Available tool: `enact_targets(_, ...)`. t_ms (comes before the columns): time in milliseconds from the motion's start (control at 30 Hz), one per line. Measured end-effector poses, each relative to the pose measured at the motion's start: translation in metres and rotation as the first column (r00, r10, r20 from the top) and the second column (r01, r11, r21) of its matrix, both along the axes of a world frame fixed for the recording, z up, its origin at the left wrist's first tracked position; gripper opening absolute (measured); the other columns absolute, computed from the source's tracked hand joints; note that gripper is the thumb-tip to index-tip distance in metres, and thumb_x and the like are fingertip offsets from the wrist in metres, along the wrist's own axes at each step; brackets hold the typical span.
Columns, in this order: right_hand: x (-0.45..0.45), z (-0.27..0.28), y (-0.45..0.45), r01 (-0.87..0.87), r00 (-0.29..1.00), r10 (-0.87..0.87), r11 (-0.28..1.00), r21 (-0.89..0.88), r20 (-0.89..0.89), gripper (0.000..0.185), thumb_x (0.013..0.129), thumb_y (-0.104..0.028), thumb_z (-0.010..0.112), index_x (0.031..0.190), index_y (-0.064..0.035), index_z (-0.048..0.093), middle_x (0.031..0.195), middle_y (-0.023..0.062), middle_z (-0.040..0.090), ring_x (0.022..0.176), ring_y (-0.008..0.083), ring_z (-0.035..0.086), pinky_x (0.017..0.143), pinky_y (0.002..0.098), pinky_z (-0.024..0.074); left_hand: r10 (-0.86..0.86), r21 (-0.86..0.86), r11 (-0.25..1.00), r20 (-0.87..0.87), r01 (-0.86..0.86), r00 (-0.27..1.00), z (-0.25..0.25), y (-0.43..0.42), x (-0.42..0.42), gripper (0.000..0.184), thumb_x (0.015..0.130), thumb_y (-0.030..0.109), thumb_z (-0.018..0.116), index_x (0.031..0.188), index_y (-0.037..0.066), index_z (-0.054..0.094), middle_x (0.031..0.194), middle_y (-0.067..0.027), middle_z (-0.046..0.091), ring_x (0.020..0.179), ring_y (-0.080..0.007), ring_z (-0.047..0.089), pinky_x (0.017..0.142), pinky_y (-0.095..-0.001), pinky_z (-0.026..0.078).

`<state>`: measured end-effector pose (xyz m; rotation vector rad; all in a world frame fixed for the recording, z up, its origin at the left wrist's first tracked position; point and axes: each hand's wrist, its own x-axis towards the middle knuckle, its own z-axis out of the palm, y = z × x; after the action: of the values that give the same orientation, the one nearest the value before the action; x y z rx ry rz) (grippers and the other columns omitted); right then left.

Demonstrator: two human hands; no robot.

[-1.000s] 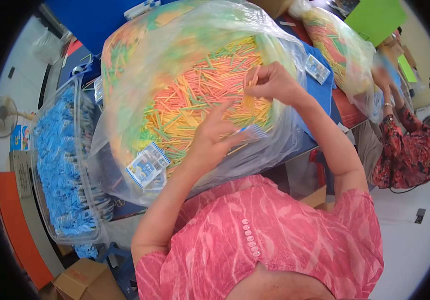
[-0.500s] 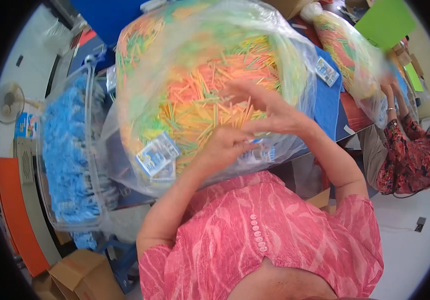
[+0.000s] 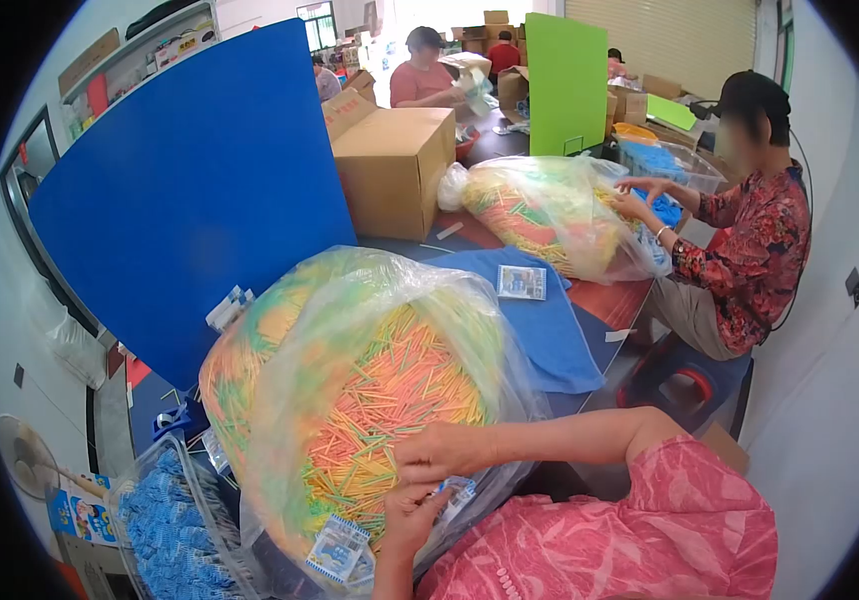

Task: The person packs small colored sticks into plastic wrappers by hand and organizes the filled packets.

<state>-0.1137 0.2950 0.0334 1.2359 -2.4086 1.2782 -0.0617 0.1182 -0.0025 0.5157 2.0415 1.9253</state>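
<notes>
"Packet (image 3: 457,493): who has it?"
"Left hand (image 3: 408,517), its fingers curled nearly closed on one edge."
"And the right hand (image 3: 445,450)?"
"Just above, fingers bent close together; I can't tell whether they grip anything."
"Coloured sticks (image 3: 390,390)?"
"Heaped in the big plastic bag (image 3: 350,285), beneath both hands."
"Farther off?"
"Blue cloth (image 3: 555,345), then a co-worker (image 3: 765,240) reaching to a second bag (image 3: 605,220)."

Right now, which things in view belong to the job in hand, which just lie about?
Apparently the job:
coloured sticks
clear plastic bag
blue-and-white packet in left hand
tub of blue packets

Apparently lying about:
blue cloth
cardboard box
blue board
fan
</notes>
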Motion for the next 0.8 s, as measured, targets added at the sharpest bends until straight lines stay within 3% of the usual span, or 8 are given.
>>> enact_targets(33, 0.002, -0.002, -0.002, 0.011, 1.0, -0.01, 0.999, 0.047, -0.023, 0.023, 0.088, -0.025, 0.062, 0.078, -0.0068, 0.05, 0.065, 0.0094, 0.051, 0.057, 0.0303, 0.056, 0.051, 0.0394, 0.0436, -0.001, 0.004, 1.0, -0.002, 0.001, 1.0, -0.002, 0.003, -0.001, 0.005, 0.077, 0.001, 0.07, 0.081, -0.001, 0.07, 0.069, -0.0006, 0.061, 0.063, -0.0092, 0.054, 0.056, -0.0254, 0.041)
enact_targets(100, 0.003, -0.007, -0.003, 0.13, 0.982, -0.119, 0.989, 0.064, -0.145, 0.025, 0.087, -0.028, 0.062, 0.078, -0.0075, 0.052, 0.062, 0.0087, 0.05, 0.054, 0.0295, 0.055, 0.049, 0.0388, 0.0429, 0.051, -0.007, 0.998, -0.491, -0.063, 0.87, -0.004, 0.009, -0.005, 0.012, 0.071, 0.001, 0.074, 0.083, 0.0, 0.071, 0.078, -0.0056, 0.065, 0.072, -0.0155, 0.061, 0.062, -0.0289, 0.046)
enact_targets(267, 0.01, -0.012, -0.012, 0.255, 0.902, -0.257, 0.966, -0.053, -0.346, 0.027, 0.084, -0.031, 0.068, 0.077, -0.0077, 0.057, 0.057, 0.0074, 0.051, 0.049, 0.024, 0.054, 0.044, 0.0342, 0.0407, -0.001, -0.08, 0.996, -0.485, -0.043, 0.875, 0.002, 0.005, -0.002, 0.017, 0.068, 0.003, 0.076, 0.084, 0.001, 0.071, 0.087, -0.0093, 0.066, 0.083, -0.0211, 0.064, 0.07, -0.0311, 0.05)
enact_targets(333, 0.017, -0.012, -0.01, 0.085, 0.996, -0.075, 0.971, -0.226, 0.049, 0.026, 0.082, -0.026, 0.072, 0.07, -0.0071, 0.059, 0.057, 0.0072, 0.053, 0.048, 0.02, 0.053, 0.043, 0.0312, 0.039, -0.011, -0.082, 0.996, -0.531, -0.039, 0.847, 0.002, 0.003, 0.002, 0.018, 0.069, 0.004, 0.076, 0.086, 0.001, 0.072, 0.088, -0.0096, 0.067, 0.083, -0.0211, 0.064, 0.071, -0.0311, 0.05)
enact_targets(400, 0.029, -0.005, -0.01, 0.111, 0.978, -0.063, 0.963, -0.246, 0.197, 0.026, 0.08, -0.021, 0.073, 0.066, -0.0063, 0.056, 0.056, 0.0067, 0.051, 0.047, 0.0192, 0.051, 0.044, 0.0309, 0.0391, -0.111, -0.148, 0.984, -0.096, 0.096, 0.989, 0.009, 0.0, 0.013, 0.016, 0.072, 0.006, 0.075, 0.088, 0.002, 0.073, 0.088, -0.0092, 0.066, 0.083, -0.0226, 0.064, 0.071, -0.031, 0.05)
enact_targets(467, 0.036, -0.004, -0.009, 0.157, 0.94, -0.063, 0.952, -0.262, 0.335, 0.028, 0.078, -0.017, 0.074, 0.062, -0.0056, 0.054, 0.055, 0.0061, 0.048, 0.047, 0.0184, 0.049, 0.045, 0.0305, 0.0391, -0.138, -0.093, 0.988, -0.13, 0.126, 0.982, 0.001, 0.001, 0.015, 0.015, 0.074, 0.007, 0.074, 0.089, 0.003, 0.073, 0.087, -0.0091, 0.066, 0.082, -0.0225, 0.064, 0.071, -0.0307, 0.05)
enact_targets(633, 0.033, -0.01, 0.006, 0.209, 0.971, -0.209, 0.978, -0.011, -0.116, 0.031, 0.08, -0.014, 0.07, 0.059, -0.0066, 0.049, 0.052, 0.0058, 0.045, 0.043, 0.0203, 0.047, 0.042, 0.0321, 0.0371, -0.329, 0.085, 0.93, -0.244, 0.358, 0.912, -0.019, 0.002, 0.004, 0.013, 0.081, 0.004, 0.07, 0.094, 0.0, 0.072, 0.1, -0.0116, 0.067, 0.092, -0.0178, 0.064, 0.078, -0.0295, 0.05)
enact_targets(800, 0.031, -0.002, 0.05, 0.449, 0.841, -0.364, 0.883, 0.139, -0.4, 0.038, 0.079, -0.02, 0.074, 0.056, -0.0104, 0.044, 0.05, 0.0069, 0.042, 0.04, 0.0224, 0.047, 0.039, 0.0364, 0.0357, -0.118, 0.145, 0.979, -0.176, 0.144, 0.977, -0.026, -0.009, 0.002, 0.015, 0.088, 0.005, 0.065, 0.1, -0.001, 0.07, 0.111, -0.0112, 0.064, 0.096, -0.0178, 0.063, 0.083, -0.0287, 0.049)
